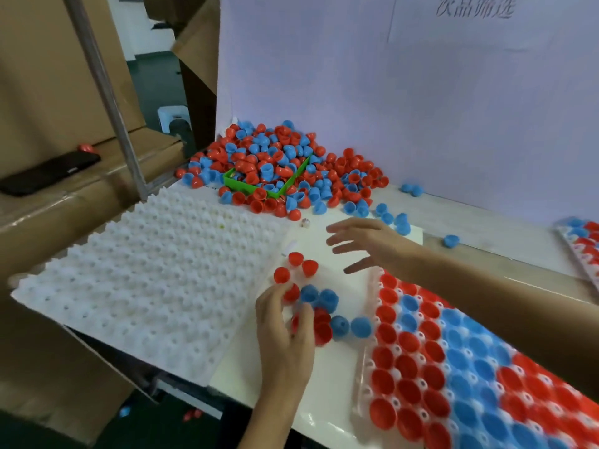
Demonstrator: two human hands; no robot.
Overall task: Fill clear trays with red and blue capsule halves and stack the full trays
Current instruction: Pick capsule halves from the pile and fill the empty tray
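A clear tray (366, 377) at the lower right holds rows of red and blue capsule halves. Just left of it, a small loose group of red and blue halves (319, 303) lies on the white table. My left hand (285, 332) rests over this group, its fingertips touching a red half. My right hand (363, 243) hovers above the table beyond the group, fingers spread and holding nothing. A big heap of red and blue halves (275, 163) is piled at the back against the white wall.
A green bin (240, 186) sits buried in the heap. A white bumpy foam pad (142, 280) covers the left of the table. Another filled tray (580, 247) pokes in at the right edge. Cardboard boxes and a metal post (107, 92) stand left, with a black phone (48, 173).
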